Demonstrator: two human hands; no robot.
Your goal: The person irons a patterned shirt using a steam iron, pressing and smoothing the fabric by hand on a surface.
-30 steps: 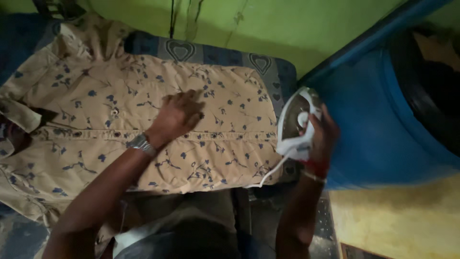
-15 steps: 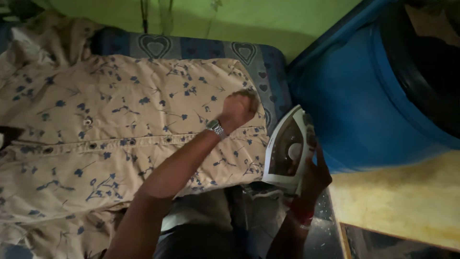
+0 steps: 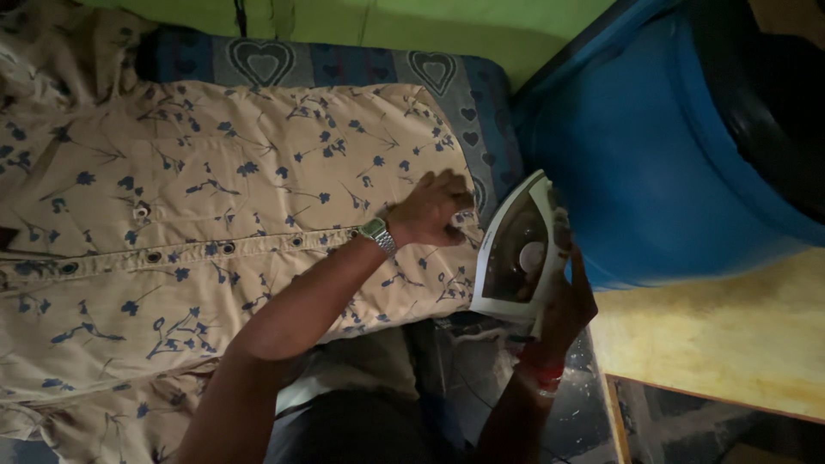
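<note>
A beige shirt (image 3: 215, 215) with blue flower print lies spread flat on a padded board with a blue heart-patterned cover (image 3: 481, 112). My left hand (image 3: 434, 210), a metal watch on its wrist, grips the shirt's right hem edge with fingers curled. My right hand (image 3: 567, 301) holds a white electric iron (image 3: 520, 249) tipped up on its side, soleplate facing me, just right of the hem and off the cloth. A red band circles my right wrist.
A large blue plastic barrel (image 3: 670, 163) with a dark lid stands close on the right. A yellowish wooden surface (image 3: 722, 335) lies below it. A green wall (image 3: 430, 26) runs behind the board. The shirt's button placket (image 3: 215, 249) runs across the middle.
My left hand slid from the middle of the shirt to its right hem and closed on the edge. The iron tilted up and came nearer the hem.
</note>
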